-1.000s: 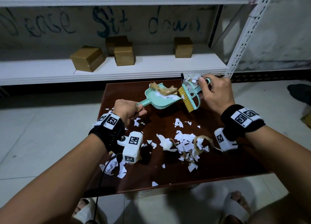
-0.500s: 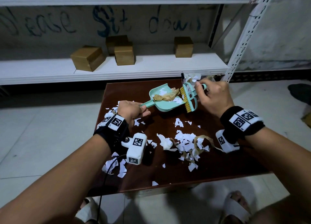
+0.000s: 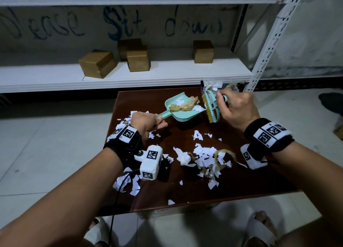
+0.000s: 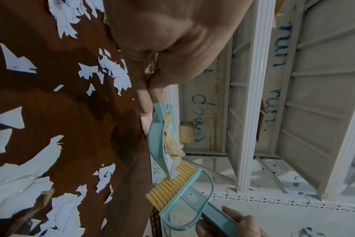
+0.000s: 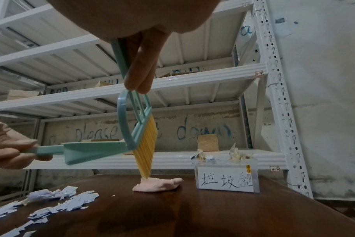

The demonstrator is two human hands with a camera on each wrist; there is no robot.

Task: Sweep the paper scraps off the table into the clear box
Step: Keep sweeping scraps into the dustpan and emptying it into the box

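My left hand [image 3: 146,123] grips the handle of a teal dustpan [image 3: 182,111], held level above the brown table [image 3: 241,181]. Brown tape and white bits lie in the pan [image 4: 157,144]. My right hand [image 3: 235,109] holds a teal brush [image 3: 211,107] by its handle. Its yellow bristles [image 5: 145,144] hang down at the pan's open edge [image 5: 91,151]. The clear box [image 3: 207,85], labelled and holding scraps, stands at the table's far right corner [image 5: 226,176], just behind the brush. White paper scraps [image 3: 206,154] with brown tape loops cover the table's middle and left side.
A white shelf [image 3: 167,78] with several cardboard boxes [image 3: 98,63] runs behind the table. Its perforated upright [image 3: 269,42] rises beside the clear box. My slippered feet [image 3: 259,226] show below the near edge. A cable hangs from the left wrist camera [image 3: 150,161].
The dustpan has shifted right until its open edge meets the brush bristles. My left hand followed it. The right hand and brush have hardly moved.
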